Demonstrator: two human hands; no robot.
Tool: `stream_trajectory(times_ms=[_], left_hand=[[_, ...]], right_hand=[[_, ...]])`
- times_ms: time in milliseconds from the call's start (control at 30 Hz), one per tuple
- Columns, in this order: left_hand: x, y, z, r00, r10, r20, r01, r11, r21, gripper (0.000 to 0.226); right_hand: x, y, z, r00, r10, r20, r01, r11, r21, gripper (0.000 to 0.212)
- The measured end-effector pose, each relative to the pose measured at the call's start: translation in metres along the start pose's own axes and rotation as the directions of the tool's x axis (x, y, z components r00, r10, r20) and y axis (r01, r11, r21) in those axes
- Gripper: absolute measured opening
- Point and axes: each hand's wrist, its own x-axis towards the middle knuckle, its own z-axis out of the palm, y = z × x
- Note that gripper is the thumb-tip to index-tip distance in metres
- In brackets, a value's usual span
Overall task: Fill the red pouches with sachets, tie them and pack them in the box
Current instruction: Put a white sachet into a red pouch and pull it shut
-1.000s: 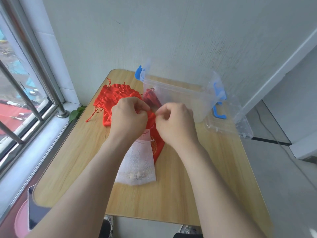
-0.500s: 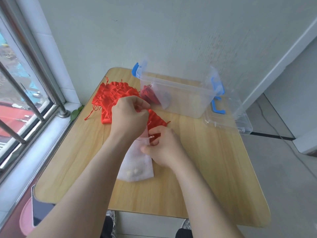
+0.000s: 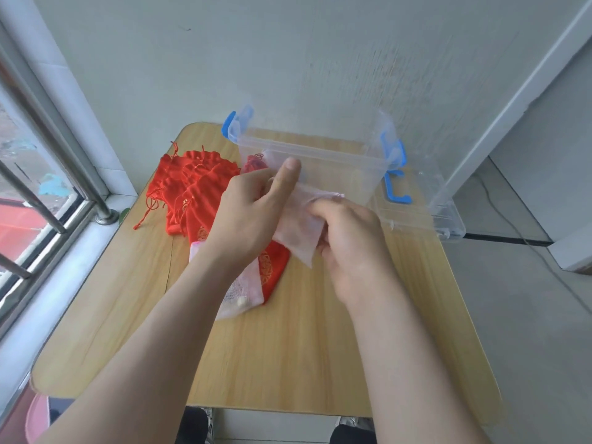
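Presently, item by item.

- Left hand (image 3: 256,206): raised over the middle of the table. Its fingers are curled round the upper left edge of a thin white fabric sachet (image 3: 298,232), and its thumb stands straight up.
- Right hand (image 3: 349,238): fingers curled onto the right side of the same sachet, clamping it. The two hands are close together with the sachet stretched between them. It is lifted off the tabletop, just in front of the box.
- Clear plastic box (image 3: 320,161) with blue latches: open, at the far edge of the table, near the wall.
- Dark red pouch (image 3: 256,161): inside the box at its left end, seen through the clear wall. Its detail is too blurred to tell.
- Clear plastic lid (image 3: 445,216): lies flat just to the right of the box, at the far right corner of the table.
- Heap of flat red satin pouches (image 3: 192,181) with thin red drawstrings: on the far left part of the table, beside the left end of the box.
- Single red pouch with gold emblem (image 3: 272,267): flat on the table, partly hidden under the left wrist.
- White mesh sachet (image 3: 240,296): flat on the table, touching the left side of that pouch, with small pale lumps near its lower edge.
- Light wooden table (image 3: 288,354): rounded corners, bearing all of the above.
- Window with metal bars (image 3: 41,187): along the left side.
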Motion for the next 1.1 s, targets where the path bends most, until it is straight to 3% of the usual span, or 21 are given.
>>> stream_trajectory(times_ms=[167, 233, 333, 667, 867, 1033, 1100], left_hand=[[-0.001, -0.002, 0.004, 0.990, 0.108, 0.092, -0.107, 0.994, -0.018, 0.024], [0.001, -0.006, 0.006, 0.992, 0.105, 0.071, -0.103, 0.994, -0.024, 0.014], [0.004, -0.010, 0.008, 0.995, 0.092, 0.050, -0.092, 0.996, 0.001, 0.025], [0.005, -0.011, 0.004, 0.986, 0.034, 0.165, -0.036, 0.999, 0.006, 0.009], [0.003, -0.013, 0.000, 0.993, -0.041, 0.109, 0.044, 0.999, -0.021, 0.041], [0.000, -0.006, 0.000, 0.986, -0.028, 0.164, 0.024, 0.999, 0.028, 0.074], [-0.001, -0.004, 0.002, 0.983, -0.028, 0.180, 0.019, 0.999, 0.050, 0.075]], right_hand=[[0.003, -0.006, -0.011, 0.998, -0.030, -0.058, 0.033, 0.998, 0.044, 0.013], [0.004, -0.009, -0.012, 0.998, -0.020, -0.067, 0.024, 0.999, 0.048, 0.022], [0.003, -0.013, -0.015, 0.998, -0.010, -0.065, 0.015, 0.997, 0.075, 0.021], [0.002, -0.013, -0.013, 0.976, -0.108, -0.189, 0.124, 0.989, 0.075, 0.015], [0.005, -0.019, -0.014, 0.972, -0.053, -0.229, 0.084, 0.989, 0.126, 0.016], [0.006, -0.019, -0.013, 0.978, -0.027, -0.205, 0.077, 0.967, 0.242, 0.014], [0.004, -0.021, -0.013, 0.980, -0.042, -0.193, 0.093, 0.960, 0.263, 0.017]])
